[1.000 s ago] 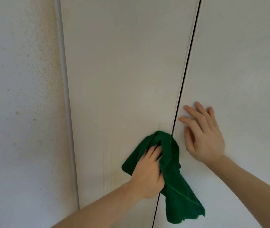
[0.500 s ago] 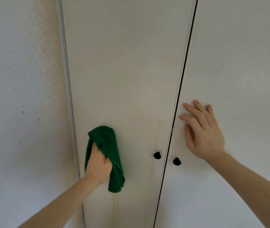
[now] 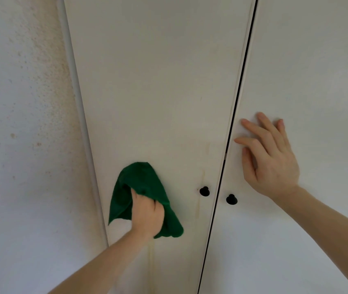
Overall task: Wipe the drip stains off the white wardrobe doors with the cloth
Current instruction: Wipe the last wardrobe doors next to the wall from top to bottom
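lower centre, left hand [image 3: 147,215] grips the green cloth [image 3: 141,183] against the left wardrobe door [image 3: 158,92]; right hand [image 3: 272,162], fingers spread, presses the right door [image 3: 317,71].

Soft, even, diffuse illumination; no glare. Faint shadows fall beneath the right hand [image 3: 271,160] on the wardrobe doors [image 3: 158,92]. Focus is sharp throughout; wide-angle distortion makes vertical edges converge.

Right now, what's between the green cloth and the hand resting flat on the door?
In the head view: a faint drip stain, two black knobs and the door gap.
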